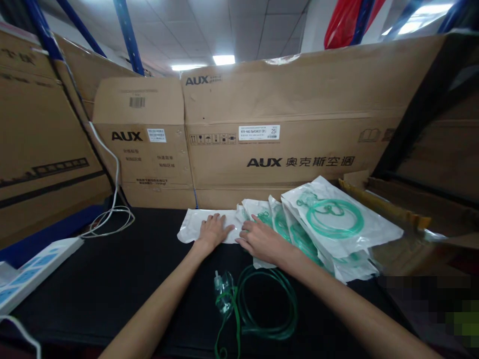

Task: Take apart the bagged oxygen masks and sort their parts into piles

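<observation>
My left hand (212, 230) lies flat, fingers spread, on an empty white plastic pouch (194, 224) on the black table (112, 279). My right hand (260, 240) rests beside it, fingers bent down onto the pouch's right end, at the edge of a stack of sealed pouches (337, 224) that hold green tubing. A loose clear oxygen mask (223, 291) with coiled green tubing (267, 306) lies on the table below my hands, between my forearms.
Large brown AUX cardboard boxes (277, 129) wall the table's far side and left. A white power strip (33, 271) with white cable (112, 219) sits at the left. An open cardboard box (404, 214) stands at the right.
</observation>
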Demonstrator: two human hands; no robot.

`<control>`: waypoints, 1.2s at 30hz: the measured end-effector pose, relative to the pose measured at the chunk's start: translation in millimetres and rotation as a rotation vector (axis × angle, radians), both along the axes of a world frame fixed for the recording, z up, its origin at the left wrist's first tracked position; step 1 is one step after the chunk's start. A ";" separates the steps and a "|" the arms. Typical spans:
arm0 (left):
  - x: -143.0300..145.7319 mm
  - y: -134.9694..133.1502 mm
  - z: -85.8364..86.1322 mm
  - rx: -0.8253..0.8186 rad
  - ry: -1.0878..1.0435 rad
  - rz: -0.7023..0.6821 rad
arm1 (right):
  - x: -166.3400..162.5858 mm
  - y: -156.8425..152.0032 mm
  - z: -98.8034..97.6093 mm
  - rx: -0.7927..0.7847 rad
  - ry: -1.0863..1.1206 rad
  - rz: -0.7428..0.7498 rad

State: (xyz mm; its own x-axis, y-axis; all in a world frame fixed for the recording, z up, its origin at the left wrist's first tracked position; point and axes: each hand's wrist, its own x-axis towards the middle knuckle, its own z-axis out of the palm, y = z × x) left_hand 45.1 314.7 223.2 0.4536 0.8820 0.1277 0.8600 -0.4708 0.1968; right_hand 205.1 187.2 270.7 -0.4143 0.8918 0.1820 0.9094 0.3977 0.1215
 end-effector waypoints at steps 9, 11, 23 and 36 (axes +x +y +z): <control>-76.8 -122.5 -4.5 -0.215 -0.320 0.020 | 4.6 -154.4 -68.6 0.009 0.282 -0.057; -76.8 -141.5 -14.2 -0.270 -0.377 0.016 | -1.7 -160.4 -85.1 0.020 0.244 -0.058; -86.7 -125.0 -30.5 -0.185 -0.522 0.012 | -62.4 -159.2 -107.6 0.279 0.104 -0.093; -29.5 -97.7 -6.8 0.087 -0.117 -0.416 | -40.2 -171.5 -118.7 0.366 0.098 -0.111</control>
